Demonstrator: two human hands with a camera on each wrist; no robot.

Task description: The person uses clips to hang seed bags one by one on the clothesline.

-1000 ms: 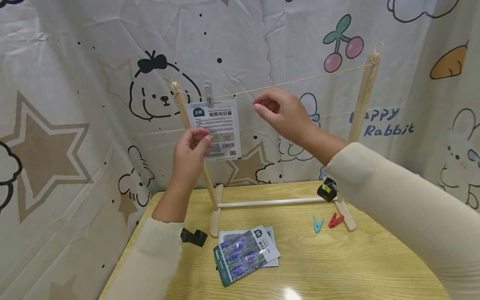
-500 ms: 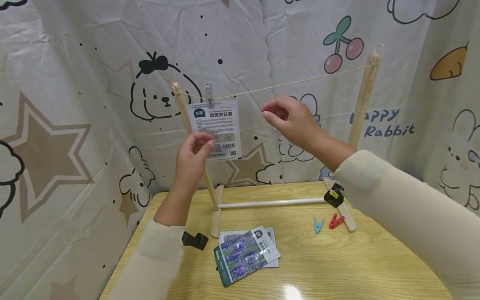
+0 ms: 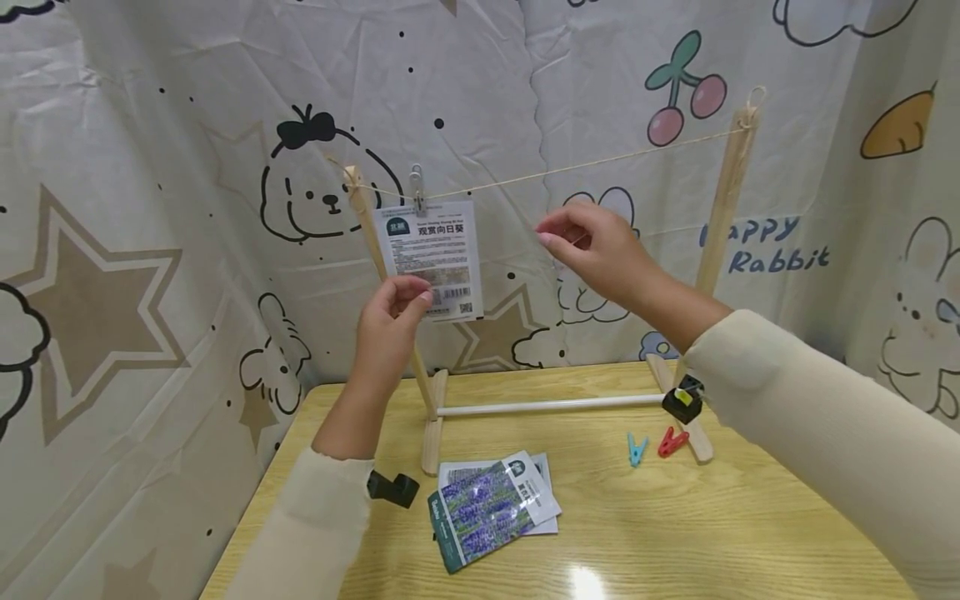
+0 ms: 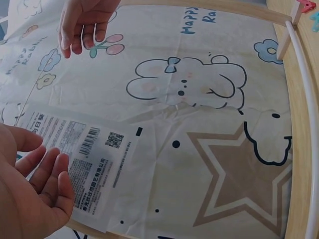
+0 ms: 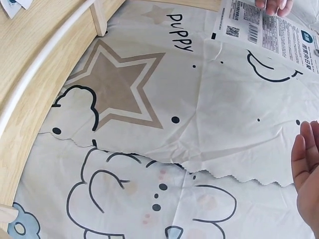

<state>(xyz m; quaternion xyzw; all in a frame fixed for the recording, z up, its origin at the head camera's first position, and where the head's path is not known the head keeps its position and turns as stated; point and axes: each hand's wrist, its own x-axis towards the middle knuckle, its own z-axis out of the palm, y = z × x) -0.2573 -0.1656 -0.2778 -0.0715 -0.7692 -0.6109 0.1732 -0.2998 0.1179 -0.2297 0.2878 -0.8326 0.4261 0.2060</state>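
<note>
A white printed seed packet (image 3: 442, 250) hangs from a thin string (image 3: 600, 162), held by a grey clothespin (image 3: 417, 190) near the left post. My left hand (image 3: 386, 325) is in front of the packet's lower left part, fingers loosely bent and nothing in them. In the left wrist view the same hand (image 4: 37, 189) overlaps the packet (image 4: 92, 167). Below the string, right of the packet, my right hand (image 3: 600, 254) is raised with relaxed fingers, holding nothing. The right wrist view shows only part of this hand (image 5: 308, 174) at the edge, apart from the packet (image 5: 264, 35).
Wooden posts (image 3: 723, 200) carry the string, joined low down by a white rod (image 3: 547, 407). On the wooden table (image 3: 637, 533) lie several overlapping seed packets (image 3: 487, 512), the top one with purple flowers. A blue clothespin (image 3: 637, 450) and a red clothespin (image 3: 672, 442) lie at right.
My right hand has moved down and to the right, away from the string. My left hand has lowered slightly. The packet stays hanging from the clothespin.
</note>
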